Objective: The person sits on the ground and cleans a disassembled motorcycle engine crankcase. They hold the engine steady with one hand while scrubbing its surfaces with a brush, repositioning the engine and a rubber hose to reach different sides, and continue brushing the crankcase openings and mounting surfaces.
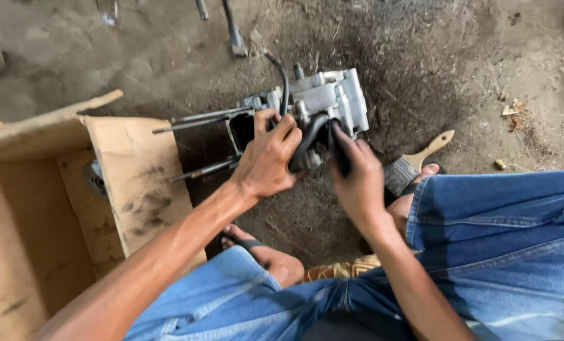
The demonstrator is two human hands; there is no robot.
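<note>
Both hands work a grey engine case on dirt: left hand clamped on it, right hand pinching black hose; best w/ case held steady.

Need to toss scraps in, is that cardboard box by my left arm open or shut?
Open: the cardboard box has its flap folded outward.

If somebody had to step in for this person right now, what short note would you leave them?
Left hand: gripping the grey metal engine case beside its black hose.
Right hand: fingers closed on the hose's lower end.
The case lies on the dirt floor, its long studs pointing at an open cardboard box.
A paintbrush lies by the right knee.
Hose still attached; how far the work has got cannot be told.
</note>
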